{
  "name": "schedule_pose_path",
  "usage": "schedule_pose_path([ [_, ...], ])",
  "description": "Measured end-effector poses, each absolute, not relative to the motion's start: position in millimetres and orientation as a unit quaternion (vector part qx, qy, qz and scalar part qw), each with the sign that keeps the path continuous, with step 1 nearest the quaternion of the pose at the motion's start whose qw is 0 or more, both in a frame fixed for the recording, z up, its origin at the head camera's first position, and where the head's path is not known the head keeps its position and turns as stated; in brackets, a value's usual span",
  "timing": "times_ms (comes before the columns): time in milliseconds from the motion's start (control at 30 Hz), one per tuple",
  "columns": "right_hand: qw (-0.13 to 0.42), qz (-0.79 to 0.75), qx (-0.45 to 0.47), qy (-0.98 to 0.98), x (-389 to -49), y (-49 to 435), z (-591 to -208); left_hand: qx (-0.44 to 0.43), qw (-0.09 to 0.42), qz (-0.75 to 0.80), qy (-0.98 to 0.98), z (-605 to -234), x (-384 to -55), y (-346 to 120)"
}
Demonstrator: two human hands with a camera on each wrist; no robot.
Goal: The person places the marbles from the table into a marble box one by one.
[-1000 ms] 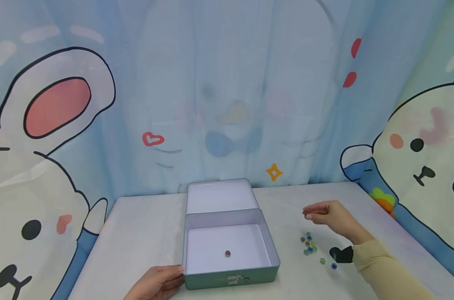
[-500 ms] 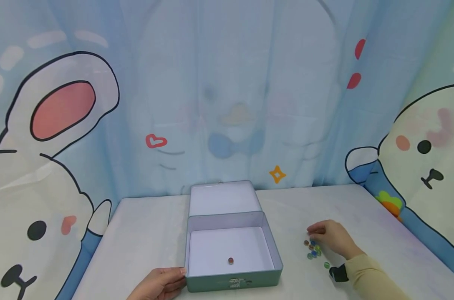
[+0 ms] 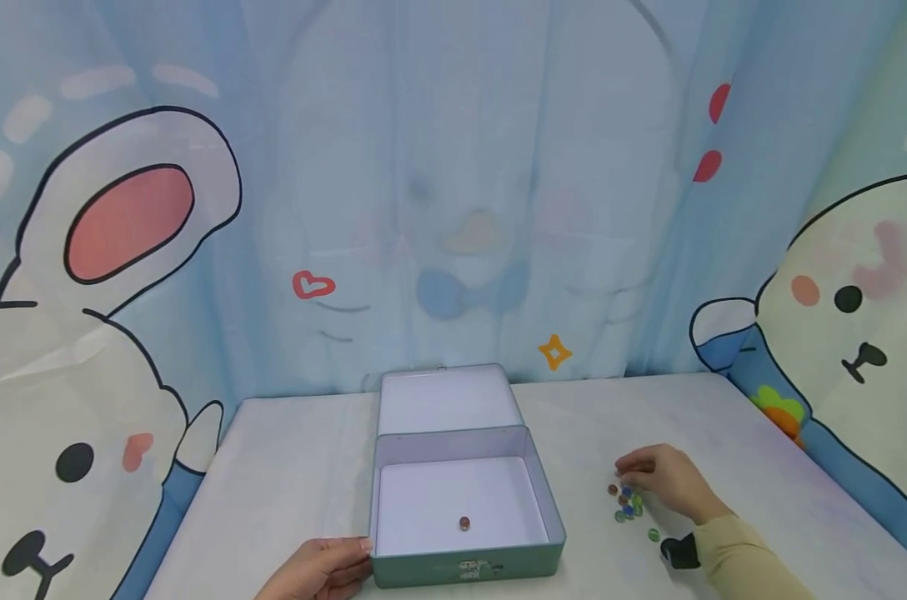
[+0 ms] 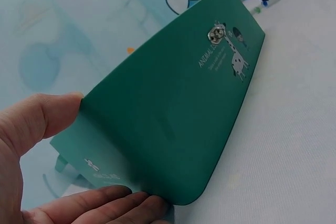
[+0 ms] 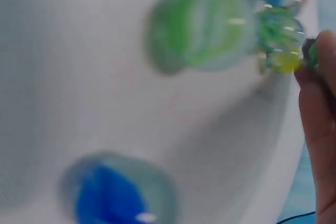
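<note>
An open tin box [image 3: 468, 568], green outside and pale inside, stands mid-table with one brown marble [image 3: 464, 523] on its floor. At its front left corner my left hand [image 3: 320, 568] holds the box: the left wrist view has the thumb [image 4: 62, 113] on the upper edge and the fingers [image 4: 113, 203] against the side wall lower down. My right hand [image 3: 671, 482] is low at the back of a marble cluster [image 3: 628, 506], pinching a small green marble [image 5: 313, 53] between thumb and finger. Most of that marble is hidden by the fingers.
One green marble [image 3: 653, 535] lies apart from the cluster, and a blue one [image 5: 110, 198] shows in the right wrist view. The tin's lid [image 3: 449, 400] leans back behind it. A blue cartoon curtain [image 3: 468, 167] hangs along the table's back edge.
My right hand has come down and toward me from behind the marbles to the cluster and now pinches a marble there. The left hand stays at the tin box.
</note>
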State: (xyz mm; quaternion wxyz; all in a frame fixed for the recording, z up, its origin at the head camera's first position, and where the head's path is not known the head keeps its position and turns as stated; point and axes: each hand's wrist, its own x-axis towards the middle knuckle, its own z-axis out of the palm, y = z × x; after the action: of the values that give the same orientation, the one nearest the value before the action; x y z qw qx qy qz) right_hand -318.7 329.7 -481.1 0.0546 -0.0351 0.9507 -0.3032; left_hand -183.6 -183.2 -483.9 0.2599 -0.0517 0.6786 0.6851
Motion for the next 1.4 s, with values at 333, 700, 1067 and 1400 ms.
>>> schedule_pose_path([
  [333,0.068,-0.443,-0.109,0.887,-308.9,305.6,-436.0,-0.050,0.265,0.682,0.680,-483.1,-183.3,-182.9],
  [700,0.097,-0.436,-0.258,0.857,-326.9,179.7,-396.5,-0.057,0.263,0.684,0.678,-482.5,-183.4,-184.8],
  [1067,0.180,-0.305,-0.263,0.897,-322.3,103.4,-409.2,-0.056,0.262,0.681,0.681,-484.0,-183.9,-182.7],
  [1400,0.175,-0.220,-0.231,0.932,-313.2,96.7,-413.5,-0.042,0.257,0.679,0.686,-484.2,-183.3,-183.7],
])
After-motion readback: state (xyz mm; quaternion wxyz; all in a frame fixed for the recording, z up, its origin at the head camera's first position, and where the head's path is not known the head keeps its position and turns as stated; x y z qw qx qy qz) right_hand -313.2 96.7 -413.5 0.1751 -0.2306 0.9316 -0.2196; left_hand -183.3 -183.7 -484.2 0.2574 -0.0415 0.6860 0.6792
